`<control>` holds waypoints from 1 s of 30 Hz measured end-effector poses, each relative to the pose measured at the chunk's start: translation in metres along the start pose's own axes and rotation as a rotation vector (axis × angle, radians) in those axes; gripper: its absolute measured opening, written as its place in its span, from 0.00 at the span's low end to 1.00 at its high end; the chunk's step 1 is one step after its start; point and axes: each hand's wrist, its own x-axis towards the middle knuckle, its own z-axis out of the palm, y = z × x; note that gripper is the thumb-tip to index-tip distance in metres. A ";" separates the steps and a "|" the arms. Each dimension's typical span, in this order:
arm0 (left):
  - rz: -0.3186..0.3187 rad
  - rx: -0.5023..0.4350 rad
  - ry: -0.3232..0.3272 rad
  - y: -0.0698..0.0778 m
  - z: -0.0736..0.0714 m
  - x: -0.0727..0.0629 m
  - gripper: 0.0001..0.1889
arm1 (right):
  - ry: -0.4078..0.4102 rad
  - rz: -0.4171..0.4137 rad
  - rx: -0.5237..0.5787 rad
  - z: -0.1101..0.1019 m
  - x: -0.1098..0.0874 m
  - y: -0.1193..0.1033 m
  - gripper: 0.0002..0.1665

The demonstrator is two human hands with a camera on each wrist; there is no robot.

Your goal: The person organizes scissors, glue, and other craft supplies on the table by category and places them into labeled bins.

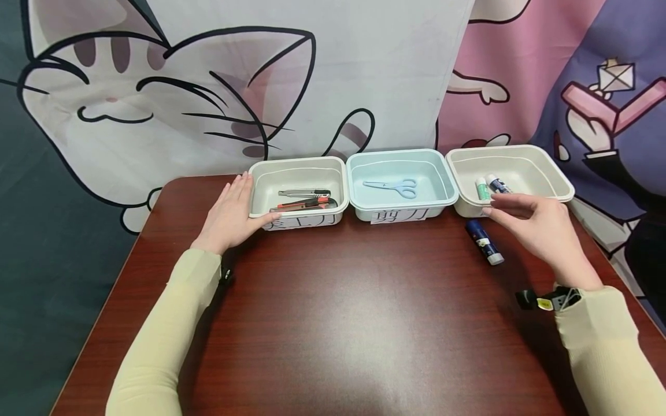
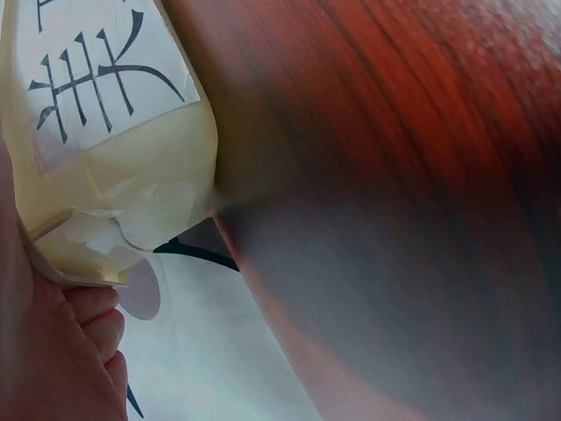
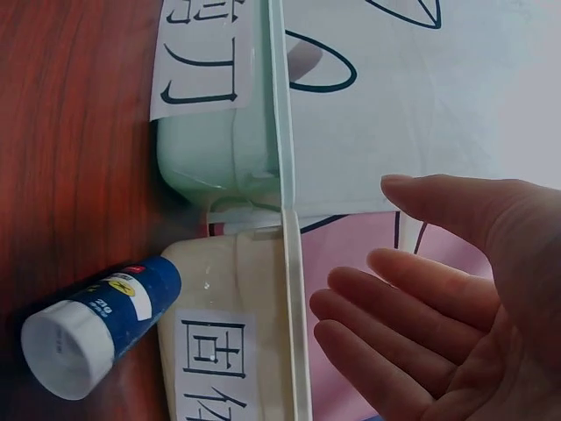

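Note:
My left hand point(image 1: 229, 211) rests against the left end of a cream bin point(image 1: 307, 163), its thumb over the front rim. Inside that bin lie several utility knives point(image 1: 307, 202). With its thumb apart from its loosely bent fingers, my right hand point(image 1: 541, 225) hovers at the front rim of another cream bin point(image 1: 551, 176) on the right, holding nothing. That bin contains a green-and-white glue stick point(image 1: 483, 189) and a dark blue one. A larger blue glue stick point(image 1: 485, 241) with a white end lies on the table before it, left of my right hand.
Between the two cream bins stands a light blue bin point(image 1: 359, 202) with blue scissors point(image 1: 398, 186) inside. White paper labels with black characters mark the bin fronts. All three bins line the back edge of the brown table point(image 1: 338, 323), against a printed cloth point(image 1: 395, 75).

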 end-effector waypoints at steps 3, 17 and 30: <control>0.000 0.001 0.000 0.000 0.000 0.000 0.63 | -0.016 0.004 -0.027 0.001 -0.003 0.000 0.28; -0.005 -0.009 0.001 0.001 -0.001 -0.001 0.64 | -0.082 -0.022 -0.130 0.009 -0.008 0.013 0.30; -0.005 -0.004 0.004 0.002 -0.001 -0.001 0.63 | -0.192 -0.052 -0.218 0.023 -0.006 0.027 0.37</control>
